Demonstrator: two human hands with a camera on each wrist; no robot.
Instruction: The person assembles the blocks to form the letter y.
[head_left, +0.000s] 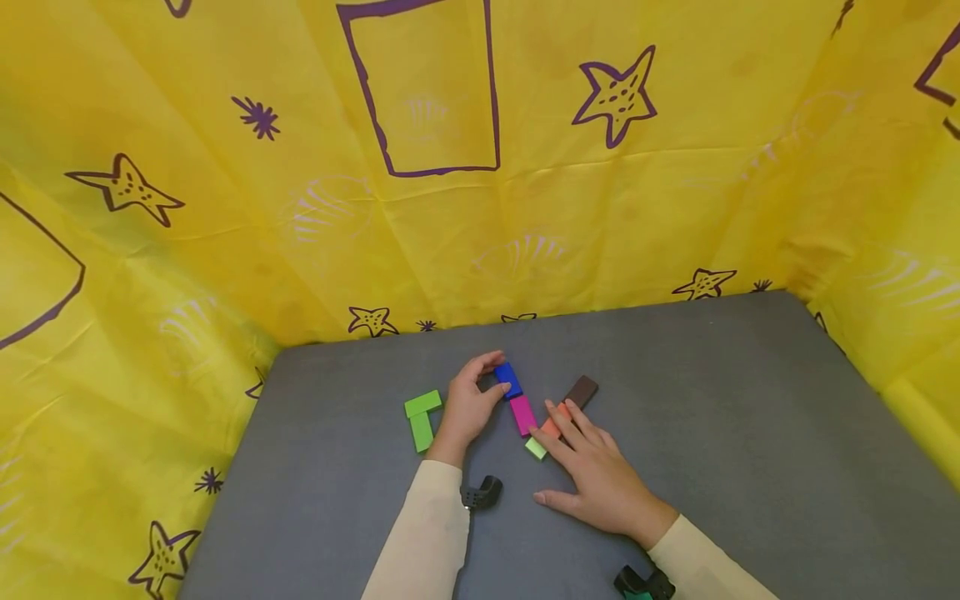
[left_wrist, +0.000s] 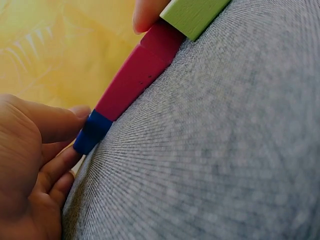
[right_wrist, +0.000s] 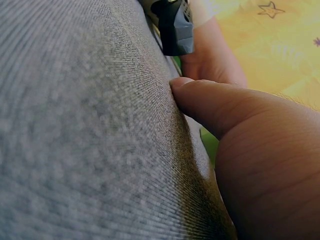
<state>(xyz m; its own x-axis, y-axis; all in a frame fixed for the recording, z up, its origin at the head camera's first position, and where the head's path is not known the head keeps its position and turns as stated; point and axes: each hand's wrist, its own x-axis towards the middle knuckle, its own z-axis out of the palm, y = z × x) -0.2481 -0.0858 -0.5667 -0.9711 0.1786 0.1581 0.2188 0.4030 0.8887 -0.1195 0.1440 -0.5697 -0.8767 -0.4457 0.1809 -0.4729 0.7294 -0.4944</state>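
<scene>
My left hand (head_left: 467,410) pinches a blue block (head_left: 508,379) between thumb and fingers at the far end of a row on the grey table. Against its near end lies a magenta block (head_left: 523,416); the left wrist view shows the blue block (left_wrist: 93,132) and magenta block (left_wrist: 132,82) end to end. A light green block (head_left: 536,449) sits at the bottom of the V-shaped row. From there an orange block (head_left: 552,427) and a dark brown block (head_left: 581,390) run up to the right. My right hand (head_left: 603,487) rests with spread, straight fingers over the orange block, partly hiding it.
Left of my left hand, two bright green blocks lie together, one crosswise (head_left: 423,403) at the far end of the other (head_left: 422,432). Behind the grey table (head_left: 720,400) hangs a yellow cloth (head_left: 435,242) with purple drawings. Each wrist wears a black camera mount (head_left: 482,492).
</scene>
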